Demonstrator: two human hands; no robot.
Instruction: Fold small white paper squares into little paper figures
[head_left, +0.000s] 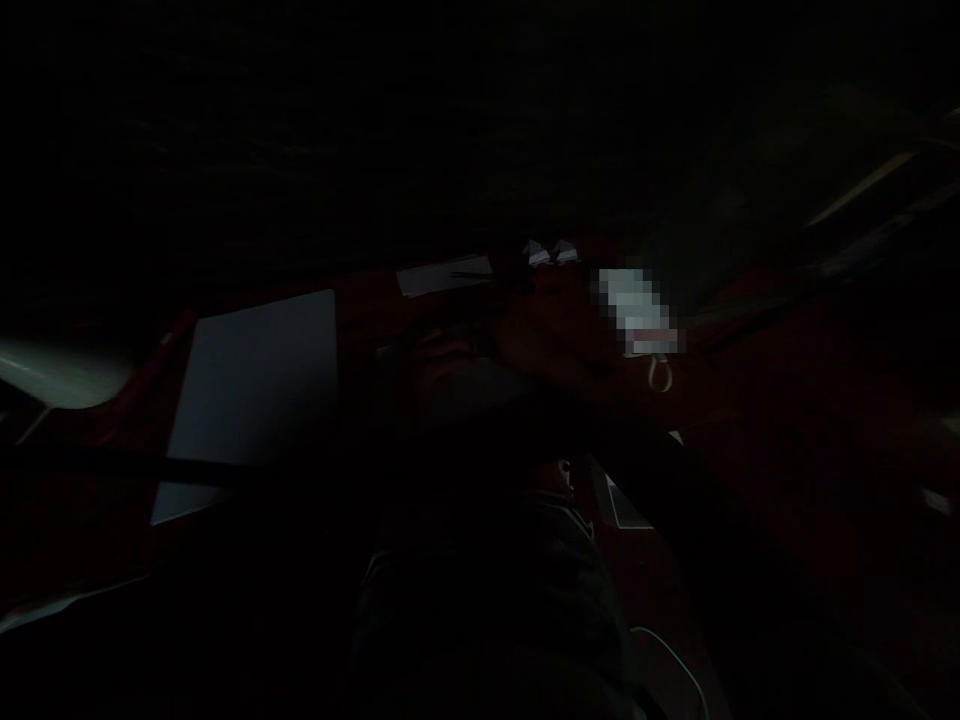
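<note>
The scene is very dark. On a red surface [750, 420] lies a large white sheet [255, 390] at the left. What looks like my left hand [442, 365] rests dimly near the centre, just right of that sheet, over a paler sheet [480, 390]. My right hand [555, 335] reaches in from the right beside it. Its fingers point toward a smaller white paper [442, 275] and two small folded white pieces [551, 252]. The fingers of both hands are lost in the dark. A dark sleeve [675, 480] runs down to the lower right.
A pale curved object [52, 375] sits at the far left edge. A thin white loop [660, 375] lies near the right forearm. Dark clothing [487, 600] fills the bottom centre. Pale strips [862, 190] show faintly at the upper right.
</note>
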